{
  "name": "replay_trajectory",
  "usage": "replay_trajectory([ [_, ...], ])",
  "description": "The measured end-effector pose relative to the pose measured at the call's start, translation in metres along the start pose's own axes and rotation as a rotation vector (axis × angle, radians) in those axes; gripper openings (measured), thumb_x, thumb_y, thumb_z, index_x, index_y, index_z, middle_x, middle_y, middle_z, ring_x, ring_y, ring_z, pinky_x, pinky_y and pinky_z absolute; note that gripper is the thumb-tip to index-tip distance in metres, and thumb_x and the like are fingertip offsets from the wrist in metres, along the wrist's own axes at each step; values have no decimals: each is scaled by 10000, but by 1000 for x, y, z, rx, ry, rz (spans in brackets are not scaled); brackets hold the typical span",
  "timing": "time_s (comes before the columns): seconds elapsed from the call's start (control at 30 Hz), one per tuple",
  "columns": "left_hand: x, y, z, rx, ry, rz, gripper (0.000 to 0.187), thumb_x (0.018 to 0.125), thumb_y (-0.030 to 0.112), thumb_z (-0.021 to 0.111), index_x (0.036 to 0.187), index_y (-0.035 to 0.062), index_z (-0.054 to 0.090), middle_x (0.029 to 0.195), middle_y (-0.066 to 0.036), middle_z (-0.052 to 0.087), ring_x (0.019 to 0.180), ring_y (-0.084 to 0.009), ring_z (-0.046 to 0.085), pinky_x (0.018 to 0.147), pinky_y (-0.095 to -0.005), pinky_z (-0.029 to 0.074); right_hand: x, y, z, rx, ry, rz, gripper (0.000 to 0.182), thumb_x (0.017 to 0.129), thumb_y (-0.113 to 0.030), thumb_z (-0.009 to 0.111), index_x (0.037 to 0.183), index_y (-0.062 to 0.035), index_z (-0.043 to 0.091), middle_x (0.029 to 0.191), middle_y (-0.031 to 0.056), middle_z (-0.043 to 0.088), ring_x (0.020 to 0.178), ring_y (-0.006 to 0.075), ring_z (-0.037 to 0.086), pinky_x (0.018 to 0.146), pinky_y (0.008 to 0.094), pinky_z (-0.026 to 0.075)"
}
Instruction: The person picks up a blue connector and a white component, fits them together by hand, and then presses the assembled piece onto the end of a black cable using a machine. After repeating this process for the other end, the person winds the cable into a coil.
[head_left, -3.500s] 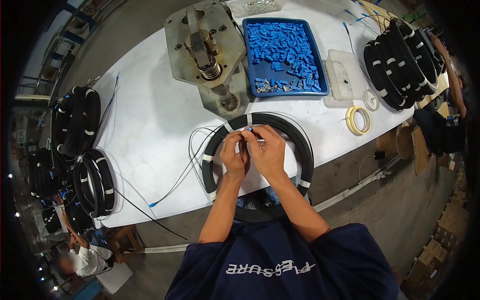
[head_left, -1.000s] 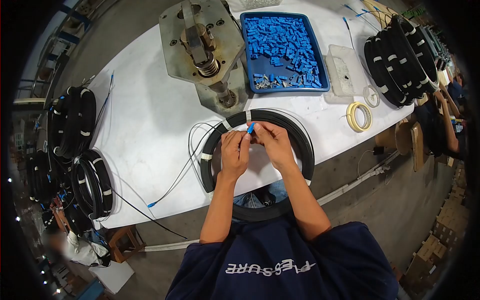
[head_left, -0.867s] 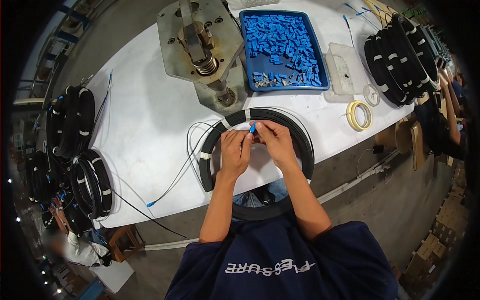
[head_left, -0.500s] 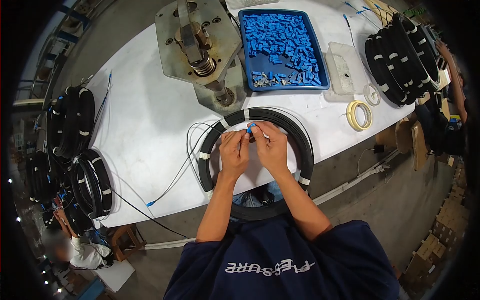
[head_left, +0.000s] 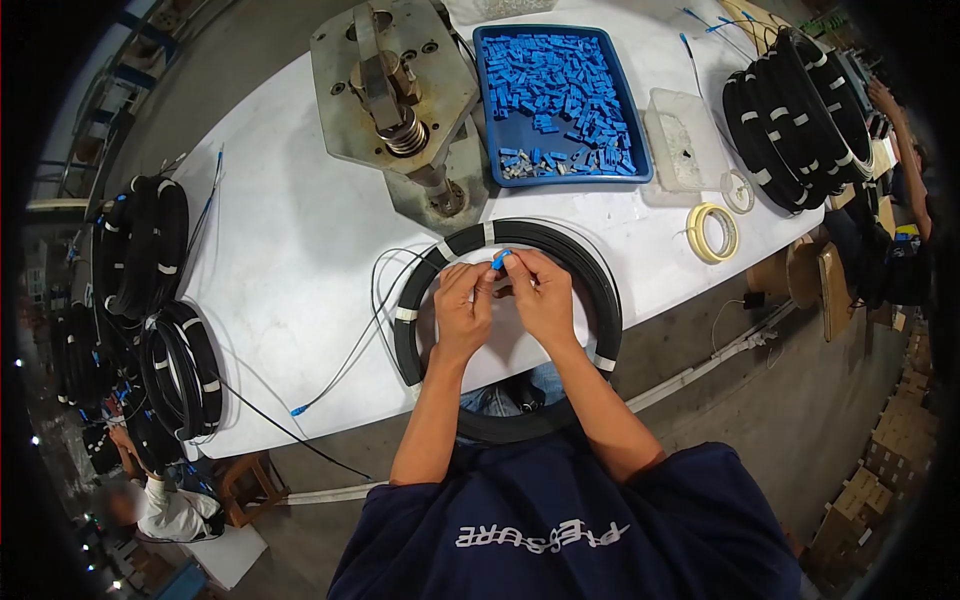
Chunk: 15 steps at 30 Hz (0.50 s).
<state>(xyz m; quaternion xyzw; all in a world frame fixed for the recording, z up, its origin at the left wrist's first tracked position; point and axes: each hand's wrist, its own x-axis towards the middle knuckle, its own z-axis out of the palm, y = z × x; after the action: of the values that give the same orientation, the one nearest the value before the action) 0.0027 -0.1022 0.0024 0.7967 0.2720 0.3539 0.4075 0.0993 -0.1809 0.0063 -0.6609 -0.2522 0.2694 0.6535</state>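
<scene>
A small blue fibre-optic connector (head_left: 499, 260) is pinched between the fingertips of both hands, above the inside of a black cable coil (head_left: 592, 275). My right hand (head_left: 541, 300) grips it from the right with thumb and forefinger. My left hand (head_left: 463, 308) closes on its left side, and its fingers partly hide the connector and any cable leading into it. The coil is bound with white tape and overhangs the table's front edge. To its left, a thin black cable ends in another blue connector (head_left: 299, 410) on the tabletop.
A metal press (head_left: 395, 90) stands at the back, beside a blue tray (head_left: 644, 165) of blue connector parts. Rightward are a clear plastic box (head_left: 655, 135), tape rolls (head_left: 713, 233) and stacked coils (head_left: 790, 125). More coils (head_left: 145, 245) lie left. Other people (head_left: 180, 512) work nearby.
The view has shifted slightly. Both hands stay pinched together on the blue connector, which shows a little more between the fingertips now.
</scene>
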Motion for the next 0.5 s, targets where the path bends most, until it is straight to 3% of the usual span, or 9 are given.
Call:
replay_trajectory([
  [0.07, 2, 0, 3, 52, -52, 52, 77, 900, 39, 627, 922, -5, 686, 738, -97, 632, 696, -263, 568, 721, -354, 425, -2, 4, -3, 406, 19, 230, 211, 985, -139, 603, 1052, 46, 680, 921, 71, 691, 786, 114, 656, 693, 260, 565],
  [0.3, 4, 6, -4, -50, -122, 19, 127, 865, 44, 671, 979, 1, 709, 858, -112, 709, 827, -260, 658, 801, -350, 472, -3, 6, -11, 428, 53, 268, 231, 999, -161, 593, 1089, 36, 673, 946, 55, 686, 833, 104, 643, 757, 257, 556],
  [0.37, 6, 9, -9, -105, -154, -113, 142, 845, 37, 690, 980, 6, 719, 879, -115, 724, 838, -248, 672, 829, -334, 480, -3, 5, -9, 436, 48, 247, 235, 999, -167, 594, 1096, 32, 673, 949, 56, 688, 819, 105, 641, 752, 260, 547],
  [0.5, 9, 3, -15, 12, -136, 4, 104, 852, 45, 684, 942, 10, 723, 863, -118, 724, 816, -231, 675, 802, -319, 479, -5, 7, -6, 359, 60, 228, 244, 1000, -177, 595, 1093, 34, 676, 941, 53, 688, 810, 101, 640, 743, 258, 538],
])
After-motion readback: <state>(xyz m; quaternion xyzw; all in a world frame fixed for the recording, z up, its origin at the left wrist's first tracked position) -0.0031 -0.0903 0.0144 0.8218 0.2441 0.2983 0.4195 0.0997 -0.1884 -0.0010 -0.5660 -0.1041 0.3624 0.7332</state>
